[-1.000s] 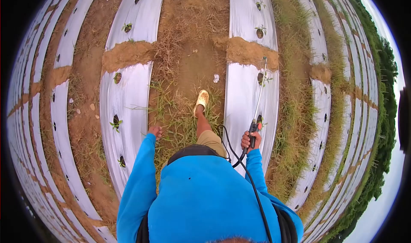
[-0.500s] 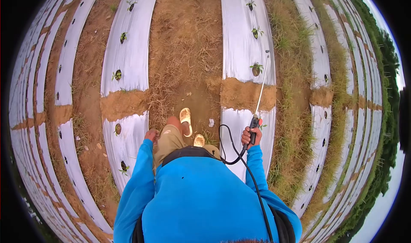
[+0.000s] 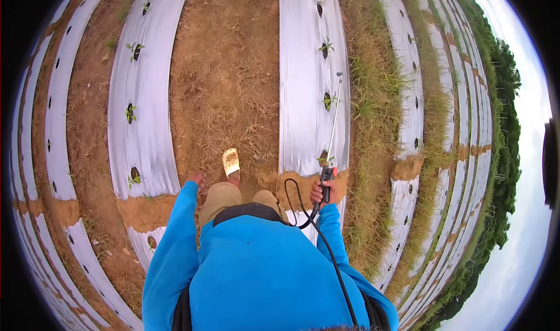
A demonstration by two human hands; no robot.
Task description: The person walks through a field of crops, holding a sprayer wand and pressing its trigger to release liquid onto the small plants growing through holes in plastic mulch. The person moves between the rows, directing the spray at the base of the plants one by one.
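My right hand (image 3: pixel 324 192) is wrapped around the black handle of a sprayer wand (image 3: pixel 334 121). The thin metal lance points forward over the plastic-covered bed on the right, its nozzle (image 3: pixel 339 74) above the film and to the right of the small plants. A black hose (image 3: pixel 331 252) loops from the handle and runs back along my right arm. My left hand (image 3: pixel 198 179) hangs beside my left thigh, fingers loosely apart, with nothing visible in it. A young plant (image 3: pixel 328 101) grows from a hole near the lance.
White plastic-covered beds (image 3: pixel 143 92) run forward on both sides, broken by bare-soil gaps. Between them lies a dirt path (image 3: pixel 227 86) with dry grass, where one muddy light-coloured shoe (image 3: pixel 231 160) shows. A grassy strip (image 3: pixel 370 109) borders the right bed. Trees (image 3: pixel 504 127) stand far right.
I have stepped forward; the beds and soil gaps have shifted toward me. The foot positions differ, and only one shoe shows now. The wand stays in my right hand, pointing forward.
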